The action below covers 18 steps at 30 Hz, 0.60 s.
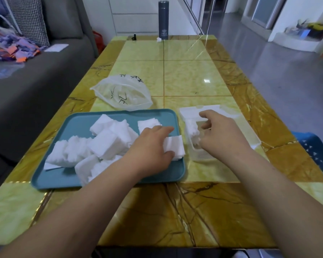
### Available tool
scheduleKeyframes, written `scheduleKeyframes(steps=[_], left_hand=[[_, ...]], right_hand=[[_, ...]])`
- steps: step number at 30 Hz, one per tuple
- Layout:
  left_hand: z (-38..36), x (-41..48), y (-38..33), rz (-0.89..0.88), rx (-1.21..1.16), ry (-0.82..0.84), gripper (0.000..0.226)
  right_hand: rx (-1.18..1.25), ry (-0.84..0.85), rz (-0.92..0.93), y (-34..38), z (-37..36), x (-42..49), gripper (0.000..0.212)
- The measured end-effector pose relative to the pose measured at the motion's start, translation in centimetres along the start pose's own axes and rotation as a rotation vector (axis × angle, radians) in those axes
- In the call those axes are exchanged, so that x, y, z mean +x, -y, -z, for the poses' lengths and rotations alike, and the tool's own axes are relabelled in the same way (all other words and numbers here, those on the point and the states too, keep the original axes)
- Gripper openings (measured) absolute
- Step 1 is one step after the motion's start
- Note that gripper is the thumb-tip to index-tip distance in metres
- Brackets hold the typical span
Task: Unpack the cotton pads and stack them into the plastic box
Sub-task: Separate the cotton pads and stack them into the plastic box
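Note:
A teal tray lies on the table and bears loose stacks of white cotton pads. My left hand rests at the tray's right edge, gripping a small stack of pads. To the right stands the clear plastic box with its lid open toward the far side. My right hand reaches into the box, fingers curled over pads standing along the box's left wall. Whether those fingers grip any pads is hidden.
A crumpled translucent bag with black markings lies behind the tray. A dark flask stands at the table's far edge. A grey sofa runs along the left. A blue stool sits at the right.

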<state>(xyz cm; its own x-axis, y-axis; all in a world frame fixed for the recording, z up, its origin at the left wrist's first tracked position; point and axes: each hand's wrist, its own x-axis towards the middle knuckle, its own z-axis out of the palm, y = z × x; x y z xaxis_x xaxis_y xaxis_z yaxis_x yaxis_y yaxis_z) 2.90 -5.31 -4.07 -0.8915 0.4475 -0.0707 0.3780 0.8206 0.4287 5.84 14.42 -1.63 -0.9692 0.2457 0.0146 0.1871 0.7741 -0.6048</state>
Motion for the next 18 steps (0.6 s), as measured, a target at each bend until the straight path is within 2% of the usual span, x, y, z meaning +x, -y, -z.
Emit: scheduleKeyframes(steps=[4,6,10,15,18], left_hand=[[0.4,0.3,0.2,0.067,-0.148,0.018,0.08],[0.5,-0.1,0.3,0.074,-0.166,0.001,0.067],[1.7,-1.5,0.9,0.114,-0.313,-0.085,0.018],[2.8,-3.4,1.6,0.181,-0.855,-0.149,0.017],[2.9,-3.9,1.5,0.155,-0.964,-0.131,0.018]], right_hand=[[-0.004,-0.127,0.113,0.5,0.1,-0.6,0.05],[0.054,-0.147,0.183,0.9,-0.4,-1.0,0.039],[0.263,-0.007,0.18,1.9,-1.6,-1.9,0.033],[0.66,0.166,0.071,2.4,-2.0,-2.6,0.042],[0.811,0.22,0.066,2.8,-2.5,-2.7,0.033]])
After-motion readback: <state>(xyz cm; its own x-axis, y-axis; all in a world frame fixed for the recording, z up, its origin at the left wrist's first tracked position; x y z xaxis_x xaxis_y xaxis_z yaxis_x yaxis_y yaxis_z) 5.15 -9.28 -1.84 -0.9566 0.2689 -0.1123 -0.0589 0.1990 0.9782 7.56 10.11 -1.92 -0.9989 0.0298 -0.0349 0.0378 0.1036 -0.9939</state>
